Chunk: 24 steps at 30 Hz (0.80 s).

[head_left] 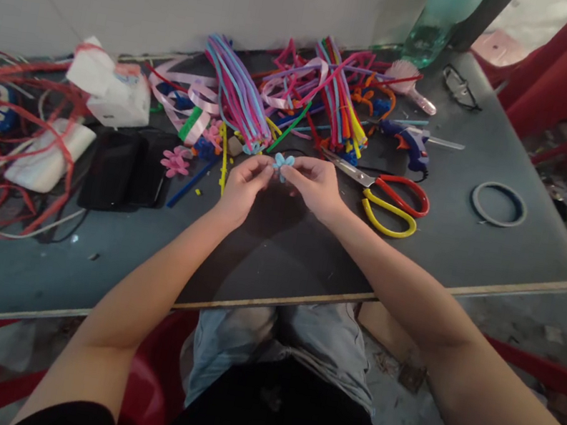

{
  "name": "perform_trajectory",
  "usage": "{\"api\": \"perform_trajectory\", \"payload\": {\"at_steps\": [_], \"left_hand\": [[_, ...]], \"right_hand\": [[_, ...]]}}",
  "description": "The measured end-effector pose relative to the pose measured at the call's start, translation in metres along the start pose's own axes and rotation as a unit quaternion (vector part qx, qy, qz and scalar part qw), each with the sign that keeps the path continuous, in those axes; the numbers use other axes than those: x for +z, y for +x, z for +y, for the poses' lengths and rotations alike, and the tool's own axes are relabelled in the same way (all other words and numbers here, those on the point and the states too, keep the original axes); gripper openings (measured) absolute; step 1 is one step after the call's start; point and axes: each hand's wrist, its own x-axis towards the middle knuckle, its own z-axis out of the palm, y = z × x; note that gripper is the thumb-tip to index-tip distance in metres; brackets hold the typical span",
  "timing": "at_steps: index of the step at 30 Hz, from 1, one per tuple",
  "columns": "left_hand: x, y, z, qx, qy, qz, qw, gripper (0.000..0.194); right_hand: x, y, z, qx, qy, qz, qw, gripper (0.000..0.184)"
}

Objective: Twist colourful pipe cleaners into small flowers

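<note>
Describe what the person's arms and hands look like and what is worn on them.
Both forearms are bare from wrist to above the elbow. Short black sleeves show at the upper arms. The left hand and right hand wear no gloves; no rings, watch or bracelet can be made out.

Both forearms extend forward and converge. Left hand [243, 184] and right hand [315, 185] meet fingertip to fingertip, fingers curled in a pinch.

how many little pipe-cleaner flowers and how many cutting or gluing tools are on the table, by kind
Light blue fuzzy pipe-cleaner flower, held between the fingers of the left hand and right hand: 1
Pink fuzzy pipe-cleaner flower, lying on the table: 1
Scissors with red and yellow handles: 1
Blue glue gun: 1
Total: 4
</note>
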Motion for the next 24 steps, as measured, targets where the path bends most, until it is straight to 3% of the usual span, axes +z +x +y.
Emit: {"api": "perform_trajectory", "payload": {"at_steps": [5, 11, 15, 19, 24], "left_hand": [[0.004, -0.002, 0.004, -0.024, -0.005, 0.005, 1.000, 0.049], [-0.002, -0.001, 0.008, 0.057, 0.120, 0.055, 0.990, 0.053], [-0.003, -0.002, 0.010, 0.082, 0.179, 0.050, 0.979, 0.049], [0.000, -0.006, 0.006, 0.076, 0.150, 0.043, 0.985, 0.049], [0.006, -0.007, -0.006, 0.056, 0.090, 0.057, 0.993, 0.051]], "right_hand": [[-0.003, 0.002, 0.001, 0.017, 0.042, -0.015, 0.999, 0.058], [-0.002, -0.001, 0.001, -0.026, -0.031, 0.018, 0.999, 0.060], [-0.002, -0.004, -0.003, -0.059, -0.103, 0.052, 0.992, 0.057], [0.000, -0.005, -0.007, -0.087, -0.140, 0.059, 0.985, 0.055], [0.002, -0.008, -0.010, -0.105, -0.107, 0.069, 0.986, 0.056]]}}
